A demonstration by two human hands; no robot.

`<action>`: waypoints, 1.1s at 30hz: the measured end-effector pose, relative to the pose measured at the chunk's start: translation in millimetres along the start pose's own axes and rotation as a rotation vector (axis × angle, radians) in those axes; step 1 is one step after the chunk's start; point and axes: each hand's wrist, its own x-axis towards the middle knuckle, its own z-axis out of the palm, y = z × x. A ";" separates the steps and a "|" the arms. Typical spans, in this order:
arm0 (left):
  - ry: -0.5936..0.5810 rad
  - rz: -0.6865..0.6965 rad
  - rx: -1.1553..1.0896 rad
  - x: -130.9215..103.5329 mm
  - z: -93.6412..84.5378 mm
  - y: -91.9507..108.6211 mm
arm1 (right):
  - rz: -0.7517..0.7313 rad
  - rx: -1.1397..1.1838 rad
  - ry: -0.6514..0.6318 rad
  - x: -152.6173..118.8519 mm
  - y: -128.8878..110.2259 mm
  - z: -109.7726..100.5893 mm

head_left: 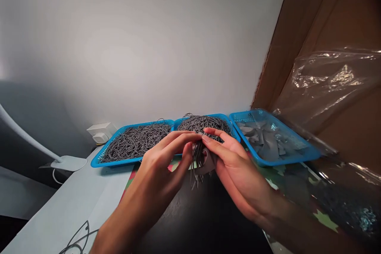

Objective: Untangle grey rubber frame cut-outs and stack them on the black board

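Note:
Both my hands meet in the middle of the view, in front of the blue baskets. My left hand [166, 158] has its fingertips pressed at the top of a bunch of thin grey cords [195, 166], whose ends hang down. My right hand [235, 162] pinches close by at the same top end, with its thumb and index finger near my left fingertips. A flat grey strip [210, 162] curls beside the cords against my right hand. The exact point of grip is partly hidden by the fingers.
A left blue basket [95, 162] and a middle blue basket [236, 133] hold heaps of grey cords. The right blue basket [270, 162] contains flat grey pieces [264, 141]. Clear plastic [336, 75] hangs by cardboard [309, 12]. A white lamp base [70, 162] and loose cord [80, 240] lie left.

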 end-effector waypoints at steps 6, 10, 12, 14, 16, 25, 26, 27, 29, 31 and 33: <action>-0.203 -0.199 -0.212 0.5 -17.2 -10.5 | 0.053 -0.049 -0.021 6.8 -6.2 -7.7; -0.251 -0.237 -0.290 3.3 -21.1 -16.4 | 0.112 -0.156 -0.058 11.8 -8.5 -15.1; -0.236 -0.229 -0.278 4.5 -21.4 -16.4 | 0.114 -0.212 -0.108 13.9 -8.6 -17.5; -0.230 -0.191 -0.218 5.2 -21.1 -15.4 | 0.087 -0.252 -0.135 16.2 -7.8 -18.9; -0.216 -0.133 -0.093 5.7 -20.4 -15.7 | 0.064 -0.281 -0.122 18.6 -6.5 -20.1; -0.199 0.074 0.181 3.5 -16.3 -44.5 | 0.010 -0.480 -0.054 28.4 -9.6 -24.1; -0.214 0.042 0.135 2.6 -16.4 -46.9 | 0.017 -0.498 -0.056 30.0 -9.9 -24.7; -0.230 0.004 0.080 2.0 -16.5 -48.8 | 0.024 -0.515 -0.064 31.7 -10.0 -25.6; -0.257 -0.070 -0.023 2.1 -16.5 -50.5 | 0.031 -0.539 -0.086 35.4 -9.8 -28.4; -0.263 -0.112 -0.101 4.5 -15.8 -49.7 | 0.039 -0.550 -0.101 38.8 -9.4 -32.0; -0.257 -0.136 -0.183 8.1 -13.4 -46.5 | 0.038 -0.542 -0.120 41.1 -9.4 -34.7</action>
